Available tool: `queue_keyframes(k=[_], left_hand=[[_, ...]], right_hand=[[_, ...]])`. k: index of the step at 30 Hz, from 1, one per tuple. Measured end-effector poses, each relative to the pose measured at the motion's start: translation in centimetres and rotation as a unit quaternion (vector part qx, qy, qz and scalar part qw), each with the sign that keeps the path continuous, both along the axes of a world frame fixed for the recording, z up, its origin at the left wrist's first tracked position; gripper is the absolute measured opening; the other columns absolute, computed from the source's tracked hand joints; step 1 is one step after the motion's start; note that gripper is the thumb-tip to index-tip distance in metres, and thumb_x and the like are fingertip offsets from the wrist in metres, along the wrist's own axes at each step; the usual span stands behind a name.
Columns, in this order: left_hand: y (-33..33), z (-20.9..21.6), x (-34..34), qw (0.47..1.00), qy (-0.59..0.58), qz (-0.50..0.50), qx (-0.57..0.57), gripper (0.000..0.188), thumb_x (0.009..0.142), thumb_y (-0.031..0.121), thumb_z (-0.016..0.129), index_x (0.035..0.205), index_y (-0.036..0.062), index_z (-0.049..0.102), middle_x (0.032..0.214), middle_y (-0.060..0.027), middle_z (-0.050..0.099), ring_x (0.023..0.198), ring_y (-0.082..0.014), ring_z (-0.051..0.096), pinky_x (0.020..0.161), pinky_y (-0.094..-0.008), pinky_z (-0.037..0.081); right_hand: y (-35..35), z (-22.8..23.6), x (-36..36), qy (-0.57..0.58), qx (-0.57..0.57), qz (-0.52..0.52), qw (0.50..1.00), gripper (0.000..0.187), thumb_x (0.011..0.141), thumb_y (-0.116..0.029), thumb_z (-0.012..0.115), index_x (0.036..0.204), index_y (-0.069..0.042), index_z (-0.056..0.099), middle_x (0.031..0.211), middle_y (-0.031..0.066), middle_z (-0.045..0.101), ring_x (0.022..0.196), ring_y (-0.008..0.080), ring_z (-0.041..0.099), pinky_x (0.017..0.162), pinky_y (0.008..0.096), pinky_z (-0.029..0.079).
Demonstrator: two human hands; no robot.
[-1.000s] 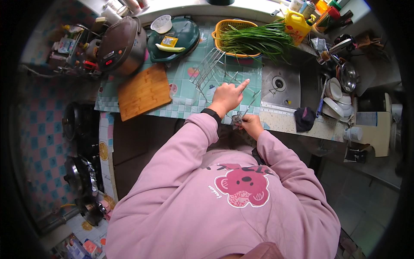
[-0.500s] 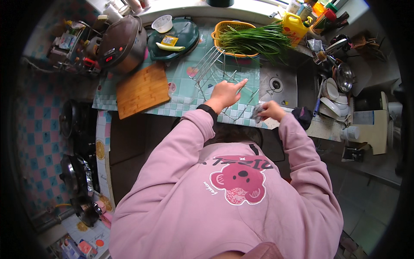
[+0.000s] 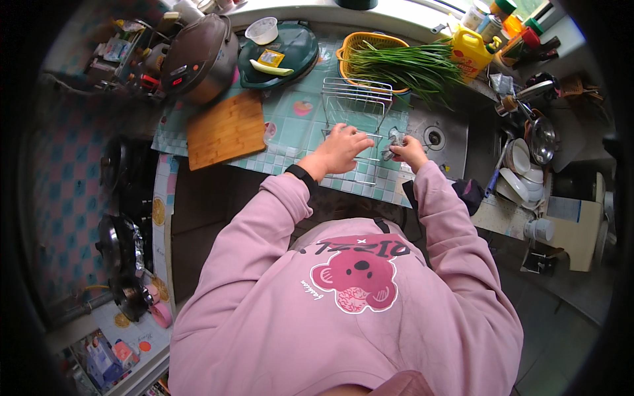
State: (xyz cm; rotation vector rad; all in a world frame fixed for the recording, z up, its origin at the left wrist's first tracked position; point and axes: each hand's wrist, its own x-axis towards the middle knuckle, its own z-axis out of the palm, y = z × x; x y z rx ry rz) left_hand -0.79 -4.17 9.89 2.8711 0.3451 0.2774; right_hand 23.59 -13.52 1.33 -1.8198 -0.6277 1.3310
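Observation:
A silver wire rack (image 3: 357,94) stands at the front of the counter, below the yellow basket. My left hand (image 3: 339,150), with a black band at the wrist, has its fingers curled over the rack's near wires. Just to the right, my right hand (image 3: 412,152) pinches a crumpled grey wad (image 3: 394,142), whose material I cannot make out. The wad is close to the rack's right side; whether they touch is unclear.
A yellow basket (image 3: 343,53) of long green chives (image 3: 403,66) is behind the rack. The sink (image 3: 452,148) lies right, stacked bowls (image 3: 518,158) beyond it. A wooden cutting board (image 3: 226,131), rice cooker (image 3: 200,61) and dark green lid (image 3: 300,53) are left.
The wire rack has turned from a slanted position to face me more squarely. My left hand has curled its extended index finger, and my right hand has raised the grey wad toward the rack.

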Motion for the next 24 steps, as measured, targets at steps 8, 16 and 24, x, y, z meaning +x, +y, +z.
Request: queue_keyframes(k=[8,16,24], left_hand=[[-1.9,-1.6,0.5,0.996,-0.010,0.081,0.036,0.073,0.081,0.050,0.068,0.144,0.0283,0.038,0.155,-0.0013,0.027,0.141,-0.0238,0.027,0.115,-0.0511,0.012],[-2.2,-2.0,0.8,0.992,0.081,0.089,0.049,0.081,0.086,0.059,0.057,0.153,0.0258,0.025,0.159,-0.0018,0.021,0.143,-0.0222,0.023,0.116,-0.0471,0.008],[-2.0,-2.5,0.9,0.992,0.062,0.089,0.060,0.074,0.090,0.054,0.054,0.153,0.0258,0.026,0.158,-0.0014,0.022,0.137,-0.0199,0.031,0.113,-0.0451,0.013]], right_hand=[[0.8,-3.1,-3.9,-0.105,-0.068,0.105,0.987,0.030,0.076,-0.022,0.081,0.090,0.003,0.071,0.075,0.0090,0.070,0.065,0.0160,0.067,0.060,0.0331,0.054],[0.2,-3.4,-4.8,-0.285,-0.049,0.191,0.938,0.028,0.080,-0.026,0.073,0.087,0.000,0.071,0.082,0.0208,0.069,0.076,0.0338,0.067,0.072,0.0426,0.051],[0.9,-3.2,-4.8,-0.356,-0.013,0.171,0.918,0.023,0.080,-0.023,0.071,0.088,-0.002,0.070,0.089,0.0261,0.067,0.089,0.0415,0.065,0.079,0.0471,0.051]])
